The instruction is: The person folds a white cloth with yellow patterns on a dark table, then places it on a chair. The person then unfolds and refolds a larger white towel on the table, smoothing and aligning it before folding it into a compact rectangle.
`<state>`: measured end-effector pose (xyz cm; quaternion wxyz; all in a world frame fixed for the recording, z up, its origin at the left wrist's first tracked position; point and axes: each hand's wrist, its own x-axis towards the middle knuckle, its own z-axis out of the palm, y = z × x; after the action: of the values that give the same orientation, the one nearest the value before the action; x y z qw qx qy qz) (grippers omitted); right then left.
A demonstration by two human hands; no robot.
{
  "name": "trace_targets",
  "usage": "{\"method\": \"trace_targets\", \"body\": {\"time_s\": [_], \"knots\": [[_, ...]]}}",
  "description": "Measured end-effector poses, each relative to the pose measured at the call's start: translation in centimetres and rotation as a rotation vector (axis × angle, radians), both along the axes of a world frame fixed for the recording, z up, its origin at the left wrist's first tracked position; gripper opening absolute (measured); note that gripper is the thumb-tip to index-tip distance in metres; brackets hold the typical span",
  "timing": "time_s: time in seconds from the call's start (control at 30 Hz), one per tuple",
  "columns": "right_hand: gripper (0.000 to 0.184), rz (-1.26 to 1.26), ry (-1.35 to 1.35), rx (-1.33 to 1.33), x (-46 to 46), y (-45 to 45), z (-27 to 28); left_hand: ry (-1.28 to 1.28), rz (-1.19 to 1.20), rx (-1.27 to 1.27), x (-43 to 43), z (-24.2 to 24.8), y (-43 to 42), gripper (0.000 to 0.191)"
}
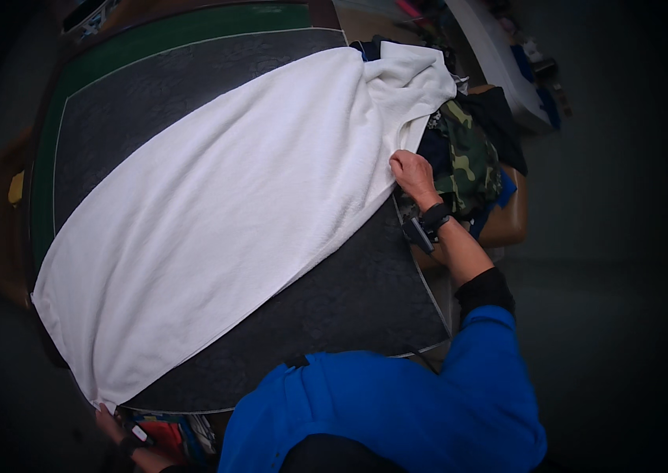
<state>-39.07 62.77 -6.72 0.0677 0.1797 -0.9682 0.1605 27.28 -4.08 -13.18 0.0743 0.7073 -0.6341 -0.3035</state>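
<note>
A large white towel-like cloth (233, 183) lies stretched diagonally across a dark patterned table cover (322, 319). At its lower left corner, beyond the table's near edge, my left hand (110, 424) pinches the fabric. My right hand (413, 176) is closed on the cloth's near edge toward the right, with the fingertips partly hidden. Past that hand, the cloth's far right end is bunched and folded over a pile of clothes. Soft creases run along its length, and part of the near edge shows a second layer.
Camouflage-patterned clothing (467, 159) and dark garments are heaped on a brown seat (508, 219) at the right. Behind them stands a white surface (499, 53) with small items. A green panel (192, 38) borders the table cover. Folded coloured fabrics (171, 434) sit below the near left edge.
</note>
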Motion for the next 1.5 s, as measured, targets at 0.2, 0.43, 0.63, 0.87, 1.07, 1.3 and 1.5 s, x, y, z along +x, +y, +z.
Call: {"method": "trace_targets", "body": {"time_s": [0.2, 0.43, 0.63, 0.87, 1.07, 1.3, 1.5], "knots": [[0.018, -0.225, -0.055, 0.053, 0.2, 2.2, -2.1, 0.217, 0.115, -0.015, -0.1, -0.7, 1.3, 0.027], [0.033, -0.713, -0.655, -0.619, -0.6, 1.1, -2.6, 0.231, 0.178, -0.044, 0.6, -1.5, 1.3, 0.029], [0.037, -0.788, -0.726, -0.571, -1.6, 1.2, -5.1, 0.271, 0.241, -0.006, -1.3, -0.1, 2.4, 0.026], [0.029, -0.782, -0.83, -0.791, -3.1, 3.2, -8.2, 0.33, 0.24, 0.084, -2.6, 0.9, 3.3, 0.024], [0.02, -0.808, -0.935, -0.856, -2.0, 1.7, -5.9, 0.297, 0.317, 0.03, -1.8, 0.8, 3.0, 0.024], [0.019, -0.68, -0.796, -1.113, -1.7, 4.8, -7.2, 0.278, 0.337, 0.024, -1.7, 1.2, 2.9, 0.026], [0.021, -0.705, -0.629, -0.947, 0.7, 7.1, -6.6, 0.299, 0.369, -0.004, -4.3, 2.6, 4.6, 0.024]]}}
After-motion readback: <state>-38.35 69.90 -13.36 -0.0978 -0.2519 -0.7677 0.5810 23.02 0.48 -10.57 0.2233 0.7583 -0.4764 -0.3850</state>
